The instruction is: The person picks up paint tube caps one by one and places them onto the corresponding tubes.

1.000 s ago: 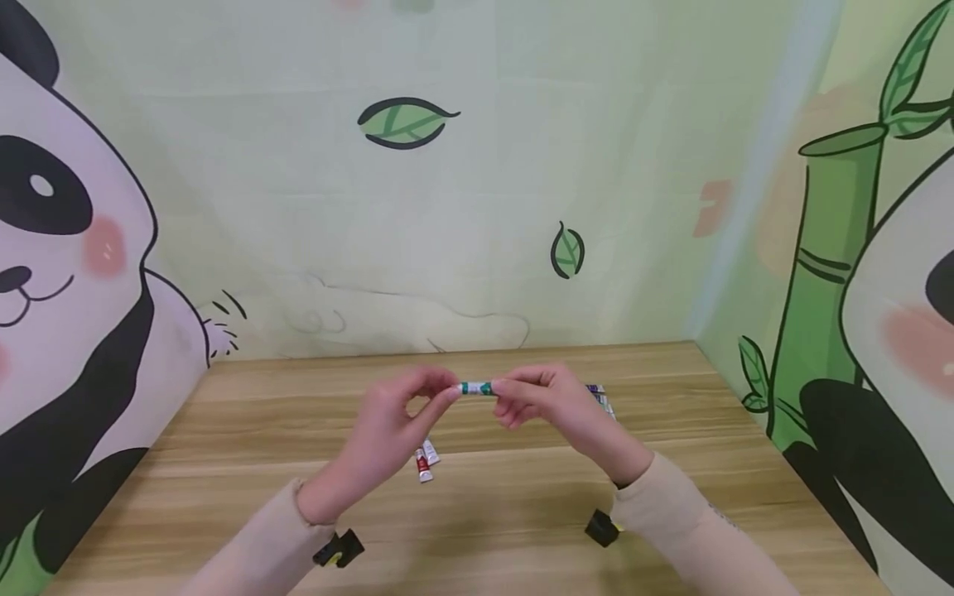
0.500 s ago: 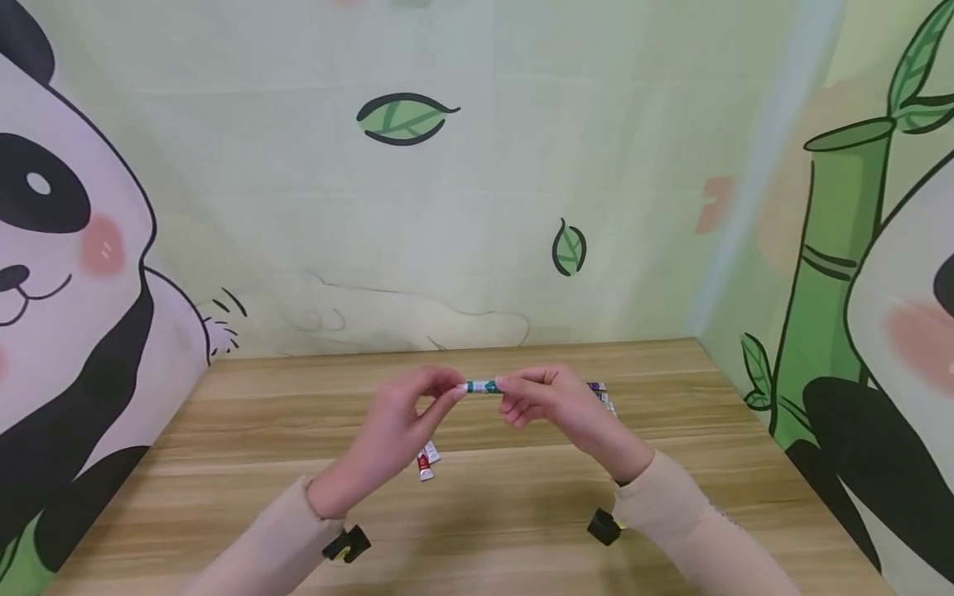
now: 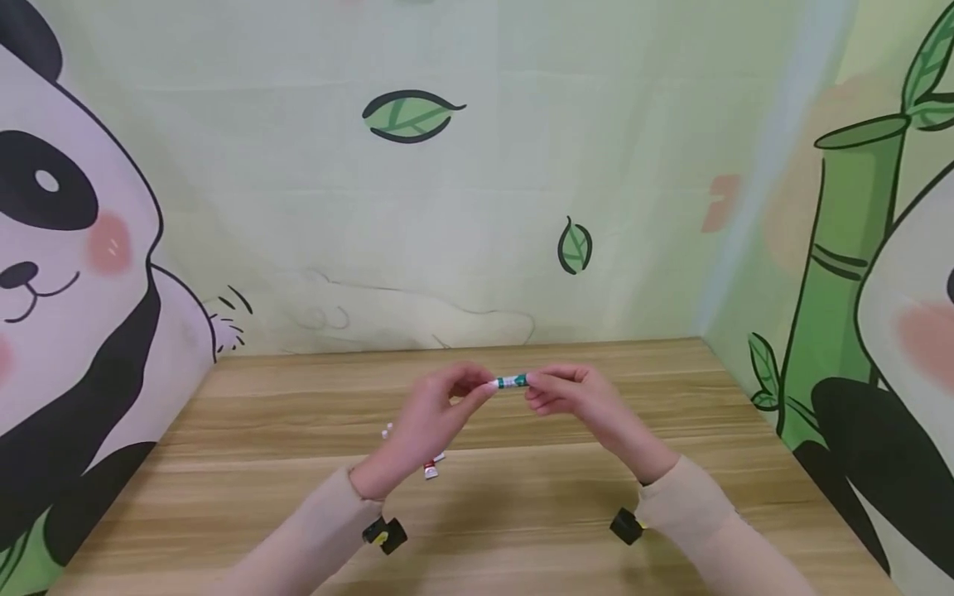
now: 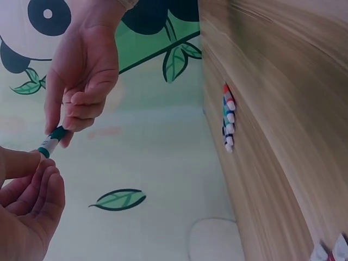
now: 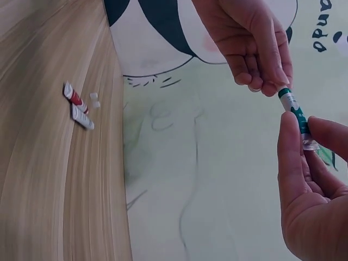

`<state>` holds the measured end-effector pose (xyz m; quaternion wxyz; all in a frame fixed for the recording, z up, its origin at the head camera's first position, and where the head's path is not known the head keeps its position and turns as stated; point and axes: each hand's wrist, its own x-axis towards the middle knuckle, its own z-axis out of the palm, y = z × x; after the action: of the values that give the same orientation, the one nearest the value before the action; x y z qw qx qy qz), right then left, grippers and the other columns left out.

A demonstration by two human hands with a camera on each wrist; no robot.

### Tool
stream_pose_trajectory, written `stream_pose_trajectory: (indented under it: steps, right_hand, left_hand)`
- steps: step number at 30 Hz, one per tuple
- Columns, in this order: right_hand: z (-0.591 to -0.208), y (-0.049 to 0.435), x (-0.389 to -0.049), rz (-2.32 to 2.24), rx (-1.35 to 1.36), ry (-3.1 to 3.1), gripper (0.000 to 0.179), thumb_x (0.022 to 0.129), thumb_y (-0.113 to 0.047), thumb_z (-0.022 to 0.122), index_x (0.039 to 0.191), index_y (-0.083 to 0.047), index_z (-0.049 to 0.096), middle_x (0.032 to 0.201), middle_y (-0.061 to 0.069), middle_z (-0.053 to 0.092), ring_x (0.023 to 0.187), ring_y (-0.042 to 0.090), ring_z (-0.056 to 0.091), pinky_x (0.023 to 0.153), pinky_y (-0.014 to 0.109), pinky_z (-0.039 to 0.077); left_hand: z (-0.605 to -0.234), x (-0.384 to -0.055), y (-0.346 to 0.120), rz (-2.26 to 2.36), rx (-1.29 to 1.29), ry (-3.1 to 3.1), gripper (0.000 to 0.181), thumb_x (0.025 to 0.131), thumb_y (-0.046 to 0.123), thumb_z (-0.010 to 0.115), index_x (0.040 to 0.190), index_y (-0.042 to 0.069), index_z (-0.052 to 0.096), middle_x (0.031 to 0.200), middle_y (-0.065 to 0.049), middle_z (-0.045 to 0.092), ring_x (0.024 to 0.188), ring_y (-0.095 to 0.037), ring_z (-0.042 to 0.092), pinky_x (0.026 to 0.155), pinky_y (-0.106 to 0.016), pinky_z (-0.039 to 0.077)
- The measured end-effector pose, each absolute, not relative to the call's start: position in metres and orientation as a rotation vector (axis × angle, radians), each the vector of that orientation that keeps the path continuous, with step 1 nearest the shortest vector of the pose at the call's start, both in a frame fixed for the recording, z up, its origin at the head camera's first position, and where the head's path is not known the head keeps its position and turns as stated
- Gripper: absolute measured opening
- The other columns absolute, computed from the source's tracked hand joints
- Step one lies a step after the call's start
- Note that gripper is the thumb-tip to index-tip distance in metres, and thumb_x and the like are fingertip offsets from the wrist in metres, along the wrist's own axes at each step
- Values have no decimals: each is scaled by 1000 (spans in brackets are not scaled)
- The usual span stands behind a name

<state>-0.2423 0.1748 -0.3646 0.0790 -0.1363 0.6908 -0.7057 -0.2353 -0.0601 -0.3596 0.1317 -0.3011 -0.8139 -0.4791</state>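
A small green-and-white paint tube (image 3: 512, 382) is held level above the table between both hands. My left hand (image 3: 440, 410) pinches its white cap end between thumb and forefinger. At the other end, the flat crimped tail, my right hand (image 3: 589, 406) pinches the tube, as the right wrist view shows on the paint tube (image 5: 296, 111). Below the left hand a red paint tube (image 5: 76, 98) and a white paint tube (image 5: 81, 117) lie side by side on the table. Two small white caps (image 5: 94, 99) lie near them.
Several paint tubes (image 4: 228, 119) lie in a row on the wooden table (image 3: 522, 530), hidden behind the right hand in the head view. A cloth backdrop (image 3: 477, 207) with pandas and bamboo stands behind and beside the table.
Both hands have shifted right together with the paint tube between them. The white caps have come into view left of the left hand, and the right hand now hides the row of tubes.
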Motion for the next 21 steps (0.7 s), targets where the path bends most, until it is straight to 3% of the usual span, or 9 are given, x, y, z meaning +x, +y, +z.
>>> stream_pose_trajectory:
  steps: [12, 16, 21]
  right_hand:
    - [-373, 222, -239, -2099, -305, 2188, 20, 99, -14, 66, 108, 3, 71, 89, 5, 75, 80, 14, 72, 80, 32, 59]
    - [-374, 236, -236, -2080, -266, 2207, 26, 99, -16, 65, 110, 7, 69, 88, 4, 75, 79, 14, 72, 78, 32, 59]
    - [-381, 252, -233, -2022, -223, 2237, 37, 102, -16, 62, 120, 16, 61, 89, 4, 75, 81, 13, 72, 79, 31, 59]
  left_hand:
    - [-376, -248, -15, -1542, -940, -2406, 16, 99, 17, 67, 107, 4, 70, 97, -4, 74, 81, -11, 68, 73, -26, 56]
    - [-382, -252, -1, -1604, -946, -2429, 17, 99, 19, 67, 106, 4, 71, 95, -4, 73, 78, -10, 65, 70, -25, 55]
    - [-393, -257, 15, -1672, -947, -2465, 16, 99, 18, 67, 104, 4, 71, 93, -4, 72, 82, -21, 68, 69, -24, 54]
